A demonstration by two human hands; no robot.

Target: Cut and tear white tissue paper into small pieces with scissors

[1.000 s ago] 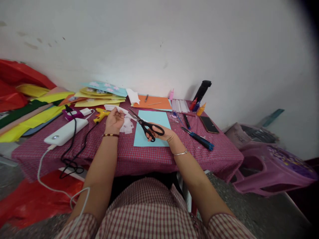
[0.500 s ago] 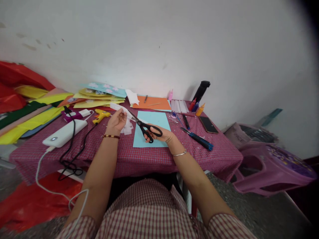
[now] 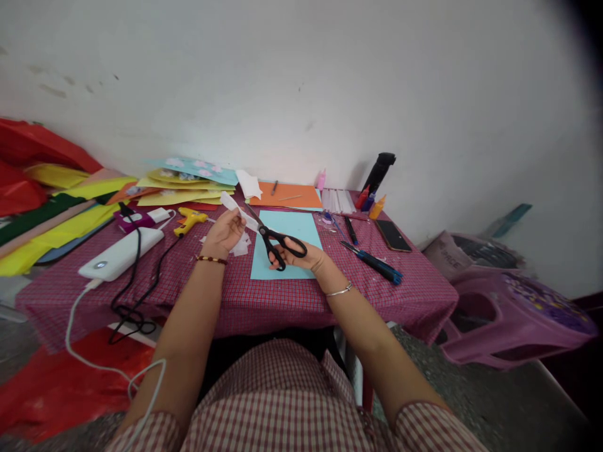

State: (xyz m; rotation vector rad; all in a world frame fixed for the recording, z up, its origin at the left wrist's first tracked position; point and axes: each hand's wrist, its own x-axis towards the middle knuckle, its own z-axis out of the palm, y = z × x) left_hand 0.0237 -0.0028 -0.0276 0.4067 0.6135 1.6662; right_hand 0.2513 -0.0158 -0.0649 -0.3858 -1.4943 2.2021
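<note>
My left hand (image 3: 227,231) pinches a narrow white paper strip (image 3: 230,202) that slants from upper left toward the scissors. In my right hand (image 3: 301,257) are black-handled scissors (image 3: 264,232), their loops round my fingers and their blades pointing up and left, with the strip at the blades. Both hands are raised over the table; a light blue sheet (image 3: 292,225) lies beneath the scissors. Small white paper pieces (image 3: 242,246) lie beside my left hand, partly hidden by it.
A yellow glue gun (image 3: 190,220), a white power bank (image 3: 121,253) and black cable are at left. Stacked coloured papers (image 3: 188,196) lie behind. On the right are a blue-handled tool (image 3: 377,266), a phone (image 3: 392,236), a marker (image 3: 351,230) and small paint bottles (image 3: 377,207).
My left hand has shifted slightly right and down with the paper strip, closer to the scissors. The strip's free end moved right too. My right hand has hardly moved.
</note>
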